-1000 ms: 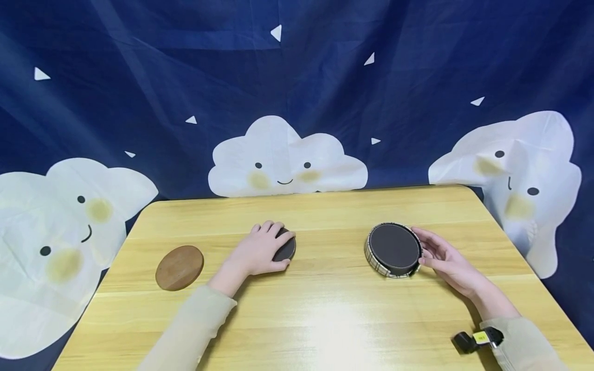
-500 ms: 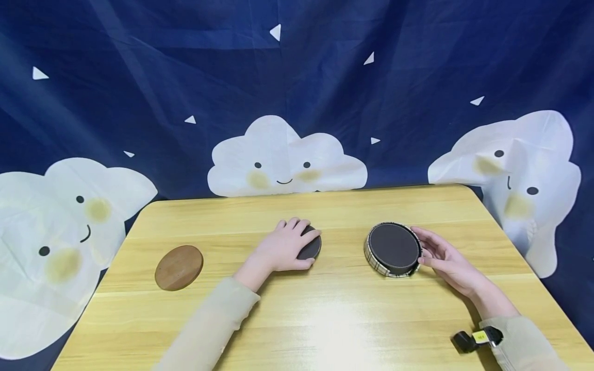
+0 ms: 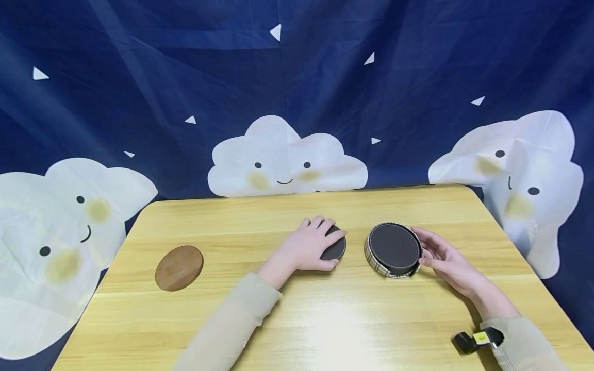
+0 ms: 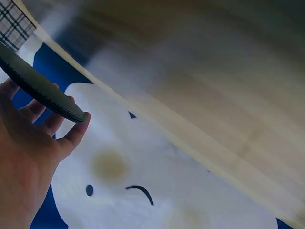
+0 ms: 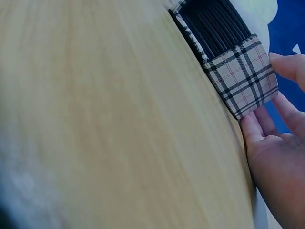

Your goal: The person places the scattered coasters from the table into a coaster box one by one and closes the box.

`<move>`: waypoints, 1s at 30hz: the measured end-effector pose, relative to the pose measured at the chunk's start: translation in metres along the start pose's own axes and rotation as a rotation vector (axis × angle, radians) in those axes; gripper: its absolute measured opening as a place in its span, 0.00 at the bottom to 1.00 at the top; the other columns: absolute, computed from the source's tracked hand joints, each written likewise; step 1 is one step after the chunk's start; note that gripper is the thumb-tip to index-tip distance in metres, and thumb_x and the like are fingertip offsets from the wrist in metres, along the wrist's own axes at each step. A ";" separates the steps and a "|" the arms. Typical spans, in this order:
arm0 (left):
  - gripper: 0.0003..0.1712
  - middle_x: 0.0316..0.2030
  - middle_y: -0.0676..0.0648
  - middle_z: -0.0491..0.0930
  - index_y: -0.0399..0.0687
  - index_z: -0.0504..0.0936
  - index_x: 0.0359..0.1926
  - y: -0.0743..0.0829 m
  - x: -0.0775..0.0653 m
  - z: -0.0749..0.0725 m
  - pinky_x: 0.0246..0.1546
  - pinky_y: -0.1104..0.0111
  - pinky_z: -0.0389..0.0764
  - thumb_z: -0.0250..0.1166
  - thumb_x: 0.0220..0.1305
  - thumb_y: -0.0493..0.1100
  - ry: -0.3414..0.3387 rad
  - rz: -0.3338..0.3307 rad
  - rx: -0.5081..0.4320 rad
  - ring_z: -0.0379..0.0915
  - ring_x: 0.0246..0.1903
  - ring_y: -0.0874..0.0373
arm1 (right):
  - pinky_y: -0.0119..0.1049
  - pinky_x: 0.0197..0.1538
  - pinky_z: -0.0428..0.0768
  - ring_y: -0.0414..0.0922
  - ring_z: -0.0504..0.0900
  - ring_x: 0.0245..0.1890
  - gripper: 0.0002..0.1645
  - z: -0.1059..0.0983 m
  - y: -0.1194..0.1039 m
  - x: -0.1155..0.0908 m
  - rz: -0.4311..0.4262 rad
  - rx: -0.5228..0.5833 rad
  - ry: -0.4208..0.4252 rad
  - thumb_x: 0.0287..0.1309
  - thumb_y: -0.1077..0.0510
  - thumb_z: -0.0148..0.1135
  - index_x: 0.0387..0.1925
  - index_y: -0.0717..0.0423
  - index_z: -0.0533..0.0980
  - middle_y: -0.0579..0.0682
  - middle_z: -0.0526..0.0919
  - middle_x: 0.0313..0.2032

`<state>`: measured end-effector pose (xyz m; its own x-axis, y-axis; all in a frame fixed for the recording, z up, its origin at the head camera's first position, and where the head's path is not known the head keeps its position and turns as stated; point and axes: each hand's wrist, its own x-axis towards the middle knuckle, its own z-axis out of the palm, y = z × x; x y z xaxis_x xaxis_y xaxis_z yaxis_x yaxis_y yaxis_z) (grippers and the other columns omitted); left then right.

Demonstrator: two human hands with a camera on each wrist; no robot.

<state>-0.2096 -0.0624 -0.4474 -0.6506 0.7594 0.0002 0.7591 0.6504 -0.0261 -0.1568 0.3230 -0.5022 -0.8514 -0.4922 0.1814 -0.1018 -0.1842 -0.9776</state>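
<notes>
My left hand [image 3: 308, 248] grips a round black coaster [image 3: 336, 247] with its fingers over the far side and thumb at the near edge. In the left wrist view the coaster [image 4: 43, 88] has a stitched rim and is tilted above the table, pinched at its edge by fingertips. To its right stands a round coaster holder [image 3: 377, 264] with a plaid wall, filled with a stack of black coasters [image 3: 394, 248]. My right hand [image 3: 447, 265] holds the holder's right side, thumb and fingers against the plaid wall [image 5: 245, 76].
A brown round disc [image 3: 179, 268] lies on the left part of the wooden table [image 3: 371, 319]. A blue curtain [image 3: 325, 77] with white clouds hangs behind the table's far edge. A small black device [image 3: 478, 340] is strapped at my right sleeve.
My left hand has moved right with the black coaster, from mid-table to near the coaster holder. My right hand and the holder have stayed in place.
</notes>
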 end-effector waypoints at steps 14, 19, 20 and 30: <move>0.41 0.70 0.49 0.70 0.68 0.67 0.78 0.027 0.032 -0.013 0.61 0.54 0.72 0.58 0.67 0.71 0.041 0.065 0.079 0.65 0.68 0.51 | 0.21 0.68 0.72 0.30 0.75 0.69 0.42 0.001 0.000 -0.001 -0.001 0.000 0.009 0.70 0.80 0.46 0.81 0.60 0.56 0.37 0.74 0.72; 0.42 0.69 0.50 0.70 0.68 0.66 0.78 0.033 0.040 -0.015 0.60 0.55 0.71 0.58 0.67 0.72 0.024 0.077 0.113 0.66 0.67 0.52 | 0.21 0.68 0.72 0.29 0.75 0.69 0.42 0.003 -0.001 -0.001 -0.004 -0.001 0.009 0.70 0.80 0.46 0.81 0.60 0.56 0.36 0.74 0.72; 0.42 0.69 0.50 0.71 0.68 0.66 0.78 0.035 0.042 -0.015 0.60 0.55 0.71 0.58 0.67 0.72 0.022 0.079 0.116 0.66 0.67 0.51 | 0.21 0.68 0.72 0.29 0.75 0.69 0.42 0.003 -0.001 -0.001 -0.003 -0.001 0.011 0.70 0.80 0.46 0.81 0.60 0.56 0.36 0.74 0.72; 0.43 0.69 0.50 0.71 0.68 0.65 0.80 0.047 0.054 -0.014 0.62 0.55 0.72 0.56 0.67 0.73 0.003 0.098 0.181 0.66 0.67 0.52 | 0.21 0.68 0.73 0.30 0.76 0.68 0.42 0.006 -0.004 -0.001 -0.006 0.000 0.017 0.69 0.80 0.46 0.81 0.59 0.58 0.37 0.75 0.71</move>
<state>-0.2085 0.0095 -0.4341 -0.5732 0.8194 -0.0078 0.8028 0.5597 -0.2056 -0.1527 0.3186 -0.4975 -0.8594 -0.4764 0.1856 -0.1071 -0.1872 -0.9765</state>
